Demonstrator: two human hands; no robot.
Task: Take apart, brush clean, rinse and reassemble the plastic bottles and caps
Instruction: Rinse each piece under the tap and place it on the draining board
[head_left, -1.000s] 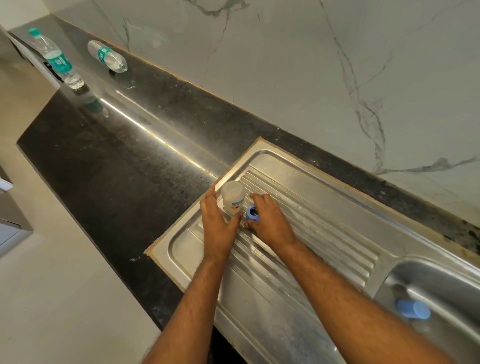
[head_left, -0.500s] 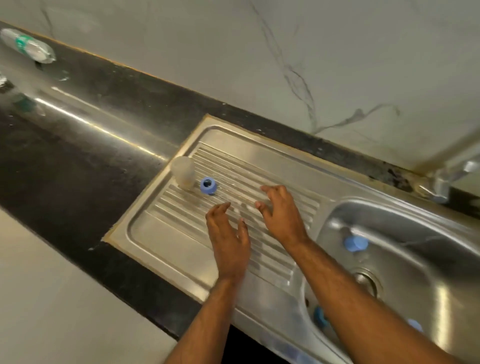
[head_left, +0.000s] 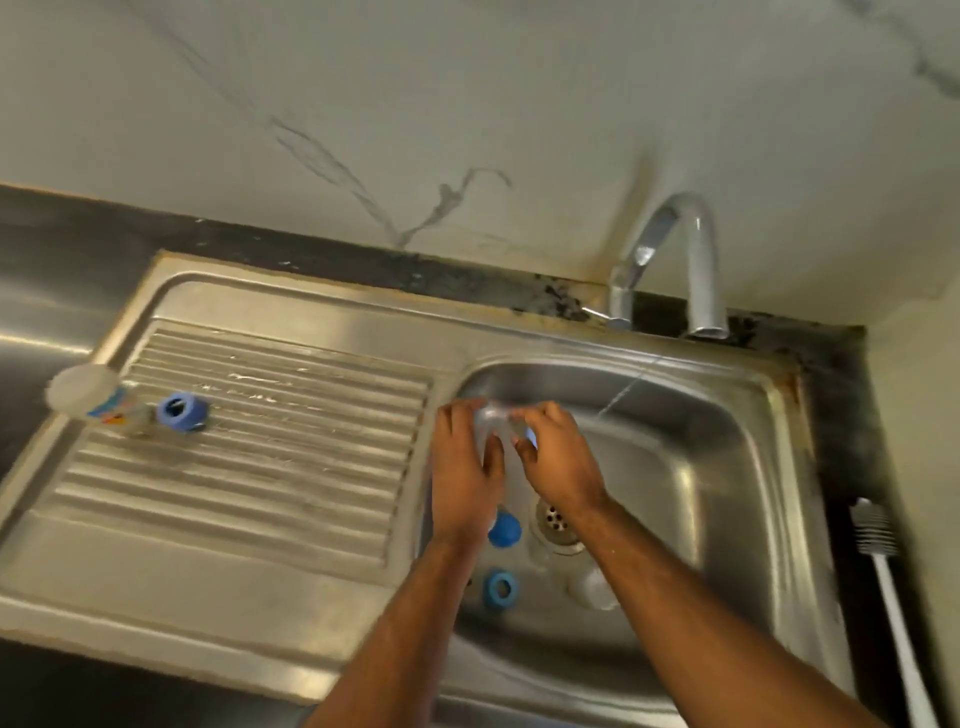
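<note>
Both hands have left the draining board and now meet over the left part of the sink basin; the view has swung rightward, bringing the tap into frame. Left hand reaches forward, palm down and turned inward, its fingers curled round a small clear bottle; right hand comes in from the right, its fingers bent and pinching the same bottle at a blue part, only a sliver of which shows; blur hides whether that part is a cap; the bottle's long axis cannot be told, since the hands cover most of it. Forearms converge from the lower edge of the frame. A thin stream of water slants from below the tap into the basin, landing just right of the hands. Two blue caps lie on the basin floor left of the drain: a near-side cap with its opening upward and a second cap beside the left wrist; a clear bottle lies near the drain under the right forearm. On the ribbed draining board, a labelled bottle stands at the left edge, with a blue cap just beside it, opening upward. A white bottle brush lies on the dark counter right of the sink, bristles away from the viewer.
</note>
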